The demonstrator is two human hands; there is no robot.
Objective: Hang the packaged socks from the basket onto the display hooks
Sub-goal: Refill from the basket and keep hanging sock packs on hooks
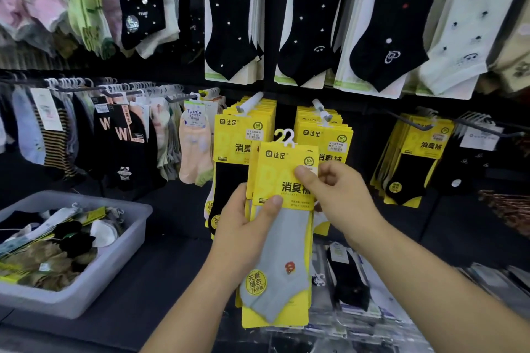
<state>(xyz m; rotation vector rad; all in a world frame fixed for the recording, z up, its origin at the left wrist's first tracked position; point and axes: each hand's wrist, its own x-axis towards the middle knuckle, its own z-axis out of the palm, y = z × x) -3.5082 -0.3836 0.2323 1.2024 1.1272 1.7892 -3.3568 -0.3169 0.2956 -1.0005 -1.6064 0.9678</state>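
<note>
Left hand (243, 221) grips two packs (282, 241) mid-frame, right hand (341, 195) pinches the front card (286, 169). I fear the rear pack (250, 169) slipping loose, or hangers (284, 137) tangling short of the hook (322, 112).

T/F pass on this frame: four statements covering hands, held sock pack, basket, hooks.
1. The left hand and the right hand both hold the yellow-carded sock pack. True.
2. The sock in that pack is black. False: it is grey with a small red motif.
3. The grey basket sits to the left with socks in it. True.
4. The held pack hangs on a display hook. False: its white hanger is off the hooks, in front of the hung yellow packs.
</note>
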